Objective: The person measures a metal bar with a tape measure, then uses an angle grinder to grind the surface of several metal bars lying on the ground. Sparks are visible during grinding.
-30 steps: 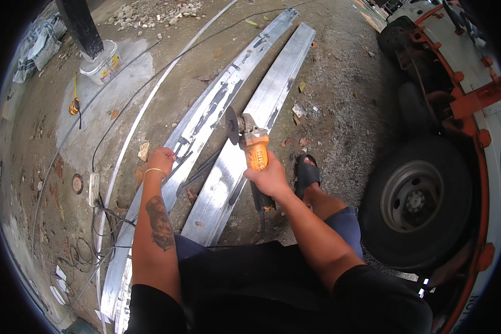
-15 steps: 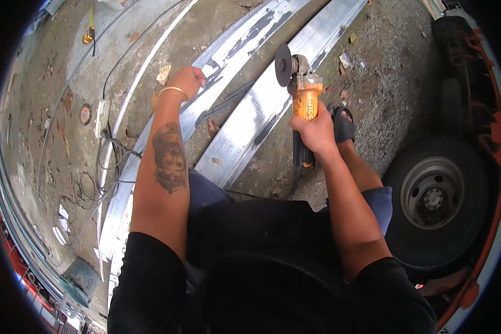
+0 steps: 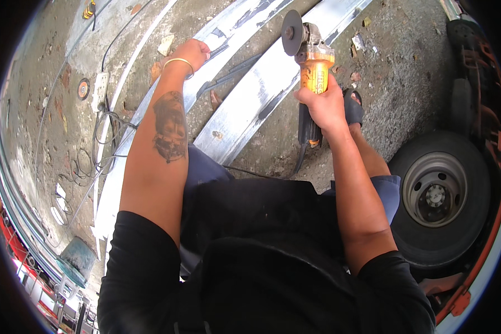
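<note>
My right hand point(image 3: 324, 107) is wrapped round the orange body of an angle grinder point(image 3: 315, 76). Its grey disc point(image 3: 292, 32) stands up at the far end, apart from the metal; whether it spins I cannot tell. Below the grinder runs a long silvery metal bar point(image 3: 228, 129) with dark patches. Over a second, similar bar point(image 3: 214, 34) to the left, my left hand point(image 3: 188, 55) has its fingers curled in. Anything inside those fingers is hidden, and I cannot tell whether they touch the bar.
On the right stands a vehicle's wheel point(image 3: 435, 192). My sandalled foot point(image 3: 353, 107) is beside the grinder. At left lie a power strip point(image 3: 100, 89), tangled cable point(image 3: 103, 146), a loose disc point(image 3: 83, 89) and a tape measure point(image 3: 89, 9). A bucket point(image 3: 77, 259) stands lower left.
The whole view has shifted, so the ground and bars sit higher in the picture. The grinder has moved slightly farther away in my right hand. My left hand stays over the left bar.
</note>
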A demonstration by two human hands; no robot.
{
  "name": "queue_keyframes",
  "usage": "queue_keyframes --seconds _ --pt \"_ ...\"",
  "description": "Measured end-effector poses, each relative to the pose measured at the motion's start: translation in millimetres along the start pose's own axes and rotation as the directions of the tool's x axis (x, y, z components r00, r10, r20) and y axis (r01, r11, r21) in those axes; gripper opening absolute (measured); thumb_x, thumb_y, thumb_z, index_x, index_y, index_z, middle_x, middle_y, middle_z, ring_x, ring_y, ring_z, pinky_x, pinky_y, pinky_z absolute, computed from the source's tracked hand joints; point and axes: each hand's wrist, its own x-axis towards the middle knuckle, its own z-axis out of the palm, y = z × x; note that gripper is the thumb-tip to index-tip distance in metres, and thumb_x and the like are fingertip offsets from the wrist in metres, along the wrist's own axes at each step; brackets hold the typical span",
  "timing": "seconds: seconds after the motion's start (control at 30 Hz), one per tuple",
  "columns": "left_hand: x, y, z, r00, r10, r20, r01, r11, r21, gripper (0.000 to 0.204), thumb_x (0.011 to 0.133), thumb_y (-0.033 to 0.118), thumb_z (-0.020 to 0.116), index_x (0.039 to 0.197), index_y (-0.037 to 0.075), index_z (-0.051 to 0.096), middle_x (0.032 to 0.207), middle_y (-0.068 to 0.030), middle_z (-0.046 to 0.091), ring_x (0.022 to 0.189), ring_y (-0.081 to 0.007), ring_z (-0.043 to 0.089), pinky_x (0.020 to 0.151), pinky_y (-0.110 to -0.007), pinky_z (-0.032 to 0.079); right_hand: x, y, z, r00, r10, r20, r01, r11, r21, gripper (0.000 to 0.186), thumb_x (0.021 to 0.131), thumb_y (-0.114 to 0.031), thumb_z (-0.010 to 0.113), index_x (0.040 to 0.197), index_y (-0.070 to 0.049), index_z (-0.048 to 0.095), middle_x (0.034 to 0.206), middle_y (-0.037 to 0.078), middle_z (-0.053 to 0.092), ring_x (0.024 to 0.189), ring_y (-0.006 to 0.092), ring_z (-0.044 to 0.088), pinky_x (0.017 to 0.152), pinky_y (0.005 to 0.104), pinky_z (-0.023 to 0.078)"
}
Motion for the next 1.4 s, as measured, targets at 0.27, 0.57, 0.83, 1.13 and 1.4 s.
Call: queue_keyframes --seconds 0.27,0.57,0.83,1.13,1.4 --pt "23 -19 13 0.999 0.042 -0.027 -0.041 0.998 0.056 0.023 0.096 0.020 0.076 0.115 0.011 0.081 0.115 -0.0139 0.080 0.109 -0.0306 0.075 0.102 -0.042 0.057 0 8 0 1.000 -0.020 -0.009 0.021 1.000 0.010 0.050 0.078 -0.009 0.079 0.123 0.002 0.061 0.100 0.004 0.068 0.084 0.0133 0.064 0.075 0.0299 0.053" --pt "32 -44 20 0.988 0.143 -0.056 -0.136 0.984 0.111 0.032 0.095 0.022 0.060 0.109 -0.002 0.078 0.103 -0.0265 0.076 0.101 -0.0407 0.074 0.099 -0.049 0.056 10 20 -2 0.999 -0.024 -0.027 0.022 0.998 -0.050 0.051 0.079 -0.017 0.082 0.122 -0.001 0.062 0.099 0.005 0.070 0.086 0.0138 0.067 0.077 0.0313 0.055" --pt "40 -44 16 0.986 0.169 0.010 -0.169 0.981 0.093 0.029 0.088 0.033 0.078 0.110 0.014 0.084 0.113 -0.0151 0.080 0.105 -0.0341 0.075 0.095 -0.046 0.057 9 23 -1 0.999 -0.042 -0.014 0.042 0.999 0.012 0.049 0.079 -0.017 0.084 0.120 -0.001 0.062 0.100 0.007 0.070 0.082 0.0168 0.070 0.075 0.0335 0.058" --pt "27 -18 4 0.996 0.073 0.041 -0.074 0.997 0.023 0.029 0.085 0.033 0.078 0.107 0.016 0.085 0.112 -0.0134 0.080 0.107 -0.0328 0.075 0.096 -0.044 0.057 -2 21 -2 0.998 -0.055 0.000 0.055 0.998 0.033 0.040 0.083 -0.018 0.080 0.117 -0.004 0.064 0.092 0.005 0.068 0.077 0.0161 0.067 0.070 0.0344 0.054" --pt "38 -28 9 0.997 0.082 0.005 -0.082 0.997 0.001 0.028 0.087 0.030 0.072 0.104 0.012 0.084 0.108 -0.0167 0.080 0.103 -0.0349 0.076 0.093 -0.047 0.058 -1 24 3 0.994 -0.096 0.050 0.093 0.994 0.061 0.038 0.084 -0.017 0.077 0.118 -0.006 0.063 0.095 0.004 0.066 0.082 0.0155 0.065 0.071 0.0348 0.054"
